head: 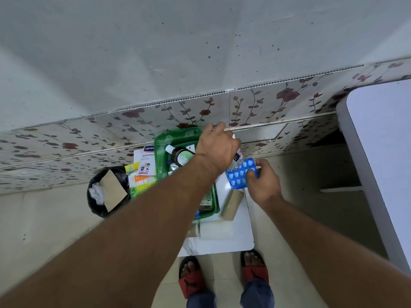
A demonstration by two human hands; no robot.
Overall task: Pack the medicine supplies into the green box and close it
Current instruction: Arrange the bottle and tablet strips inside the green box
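Note:
The green box (162, 150) stands open on a small white table (222, 238) by the wall, with a dark bottle (181, 154) and other items inside. My left hand (216, 150) reaches over the box's right side and is closed around a clear plastic bottle (236, 158). Just right of the box, my right hand (263, 181) pinches a blue blister pack of tablets (239, 174). A plaster box (144, 161) and a green-and-orange cotton swab pack (140, 183) lie left of the green box. A tan roll (232, 204) rests on the table below the blister pack.
A black bin (106, 192) with cardboard and tissue stands left of the table. A flowered tile wall runs behind. A larger white tabletop (382, 152) fills the right edge. My feet in red sandals (192, 278) stand on the tiled floor below the table.

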